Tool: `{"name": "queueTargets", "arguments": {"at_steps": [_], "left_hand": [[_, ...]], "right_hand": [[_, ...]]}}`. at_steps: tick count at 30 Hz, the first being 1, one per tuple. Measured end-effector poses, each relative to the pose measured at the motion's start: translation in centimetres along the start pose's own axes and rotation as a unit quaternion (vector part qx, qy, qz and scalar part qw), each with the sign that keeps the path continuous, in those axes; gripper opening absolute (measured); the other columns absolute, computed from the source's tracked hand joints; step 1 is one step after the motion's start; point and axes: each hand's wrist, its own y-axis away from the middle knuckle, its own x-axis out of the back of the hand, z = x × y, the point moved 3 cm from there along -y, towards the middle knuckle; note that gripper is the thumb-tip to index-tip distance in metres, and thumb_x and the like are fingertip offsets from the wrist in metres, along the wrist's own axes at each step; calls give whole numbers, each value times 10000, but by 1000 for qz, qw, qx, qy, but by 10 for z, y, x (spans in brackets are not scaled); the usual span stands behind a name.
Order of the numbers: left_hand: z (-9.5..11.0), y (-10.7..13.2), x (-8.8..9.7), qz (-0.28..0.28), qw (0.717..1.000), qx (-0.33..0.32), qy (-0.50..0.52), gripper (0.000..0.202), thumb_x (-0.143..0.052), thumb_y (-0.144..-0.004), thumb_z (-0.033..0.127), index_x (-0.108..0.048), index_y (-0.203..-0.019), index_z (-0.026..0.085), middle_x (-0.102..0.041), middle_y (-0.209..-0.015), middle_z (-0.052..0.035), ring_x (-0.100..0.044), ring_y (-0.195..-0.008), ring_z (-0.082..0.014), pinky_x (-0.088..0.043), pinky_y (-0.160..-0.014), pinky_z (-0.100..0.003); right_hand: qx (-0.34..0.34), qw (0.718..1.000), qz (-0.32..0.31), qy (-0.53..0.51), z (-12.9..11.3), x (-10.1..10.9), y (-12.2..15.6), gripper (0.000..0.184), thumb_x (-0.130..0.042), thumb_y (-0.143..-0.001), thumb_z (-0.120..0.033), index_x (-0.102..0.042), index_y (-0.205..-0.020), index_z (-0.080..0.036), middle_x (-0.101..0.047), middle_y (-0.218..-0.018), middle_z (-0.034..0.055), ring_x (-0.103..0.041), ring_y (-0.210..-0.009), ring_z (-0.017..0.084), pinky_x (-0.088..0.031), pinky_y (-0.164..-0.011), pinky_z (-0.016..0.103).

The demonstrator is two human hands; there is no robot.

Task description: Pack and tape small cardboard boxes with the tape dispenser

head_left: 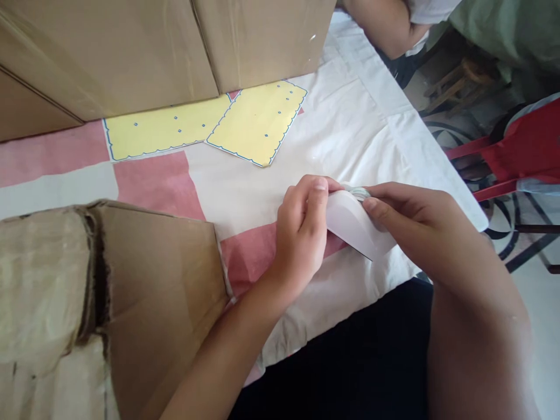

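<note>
Over the table's front edge area, my left hand (304, 224) is closed on the left side of a bent white sheet (347, 219), thumb on top. From the right, my right hand (406, 216) pinches the same sheet at its upper edge. Between the fingertips of both hands shows a small pale greenish-white bundle of looped strands (357, 191); its exact kind is too small to make out. The sheet curves downward to a pointed lower corner. Part of it is hidden behind my right fingers.
Large cardboard boxes (144, 52) stand along the back. Another open cardboard box (161, 297) is at the lower left. Two yellow cards with blue borders (258, 125) lie on the checked tablecloth (153, 181). Another person's arm (380, 26) and a red chair (525, 143) are at the right.
</note>
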Motion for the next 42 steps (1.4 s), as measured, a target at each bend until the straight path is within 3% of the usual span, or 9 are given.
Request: {"name": "queueTargets", "arguments": {"at_steps": [14,19,24,28,30,35,39,42], "left_hand": [[1,0,1,-6,1000,-7,-26,334,-362,-1065,332,-648,-922,235,-696,-974,-29,-635,-970,-184,-492,-889,-327],[-1,1,1,0,1000,10,-29,198,-478,-1024,306,-627,-913,237,-691,-952,-16,-632,-960,-184,-491,-843,-318],[-1,2,3,8,999,14,-38,73,-571,-958,210,-628,-920,235,-665,-919,-5,-632,-914,-165,-484,-777,-288],[-1,3,4,-1,999,22,-46,67,-601,-928,183,-632,-954,236,-669,-934,-5,-638,-899,-160,-479,-745,-275],[-1,4,5,-4,998,27,-48,67,-603,-923,181,-632,-956,233,-669,-928,-6,-638,-877,-156,-476,-727,-270],[0,4,5,-9,998,39,-47,48,-601,-920,197,-624,-952,226,-640,-897,-9,-631,-824,-152,-479,-688,-268],[6,9,5,13,988,-17,-151,92,-664,-858,236,-599,-923,231,-582,-1014,-49,-580,-1052,-226,-501,-821,-335],[11,15,6,37,948,-102,-299,301,-800,-722,308,-552,-872,226,-492,-1198,-85,-438,-1251,-310,-432,-1015,-447]], "right_hand": [[18,999,4,30,-1,0,0,276,-554,-969,-381,-779,-1060,-249,-746,-873,27,-671,-784,226,-500,-615,298],[27,1000,-3,-2,0,-3,4,268,-591,-950,-409,-763,-1078,-249,-748,-922,34,-684,-840,235,-526,-668,316],[57,998,0,-28,-3,-8,11,189,-719,-866,-405,-749,-982,-259,-746,-1000,14,-689,-933,230,-549,-778,329],[51,998,-11,-47,-3,-8,14,163,-698,-883,-383,-758,-954,-249,-748,-1012,23,-698,-898,222,-558,-756,331],[45,996,22,-72,-1,-1,13,150,-704,-878,-371,-765,-933,-246,-753,-990,27,-701,-836,208,-559,-726,329],[28,974,186,-124,9,24,14,114,-718,-874,-348,-758,-879,-242,-748,-906,26,-683,-849,209,-534,-748,345],[9,978,171,-121,18,27,14,145,-721,-871,-383,-752,-862,-242,-738,-886,27,-669,-820,211,-526,-720,347],[11,980,144,-135,19,24,14,138,-727,-864,-387,-749,-877,-252,-737,-896,28,-678,-865,232,-530,-740,360]]}}
